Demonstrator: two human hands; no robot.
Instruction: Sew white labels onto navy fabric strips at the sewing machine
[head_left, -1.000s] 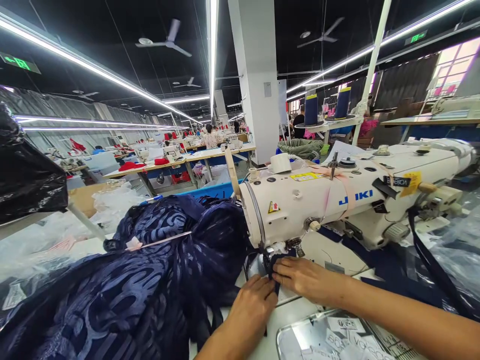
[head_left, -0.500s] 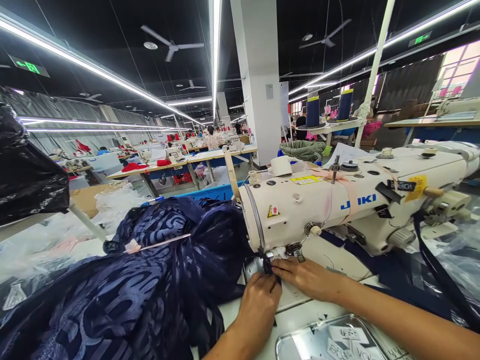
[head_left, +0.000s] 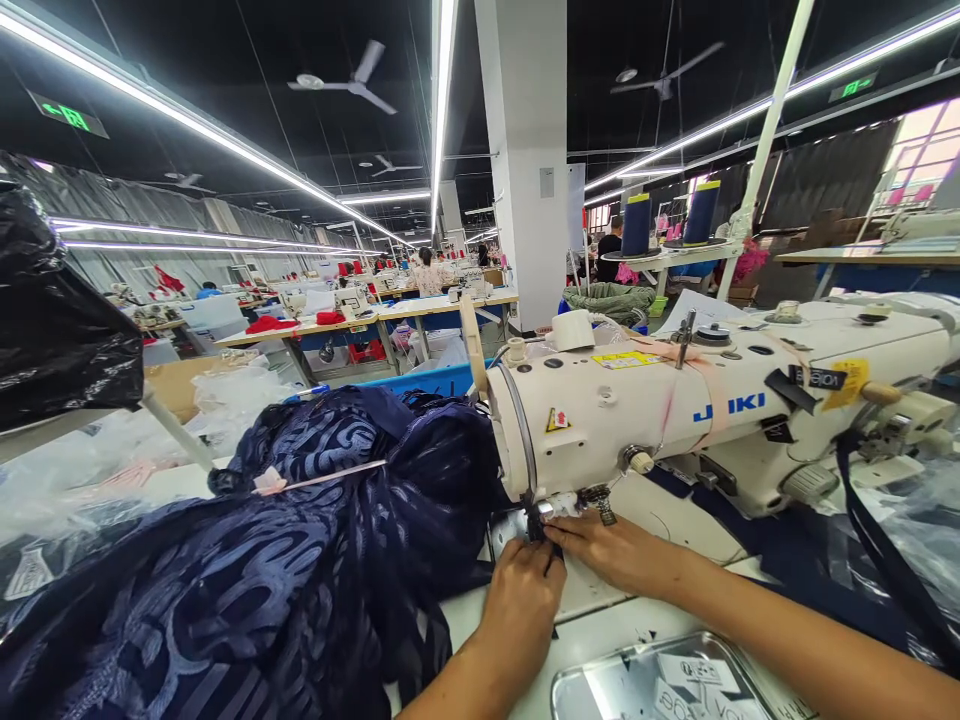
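At the needle end of a white sewing machine (head_left: 592,430), both hands are close together on a small piece of dark navy fabric (head_left: 535,524). My left hand (head_left: 523,595) is closed, its curled fingers pinching the fabric just in front of the presser foot. From the right, my right hand (head_left: 619,555) reaches under the machine head; its fingertips press on the fabric beside the foot, and its thumb is hidden. A large heap of navy patterned sheer cloth (head_left: 255,570) lies left of the hands, with a pale pink strip (head_left: 337,475) across it.
A shiny metal tray (head_left: 592,690) with paper labels sits at the front of the machine table. A black plastic bag (head_left: 67,320) bulges at the left. Navy thread cones (head_left: 637,225) stand behind the machine. Other sewing tables and people are farther back.
The view has shifted slightly, so the machine and background sit a little farther right. Both hands stay at the presser foot with little visible movement.
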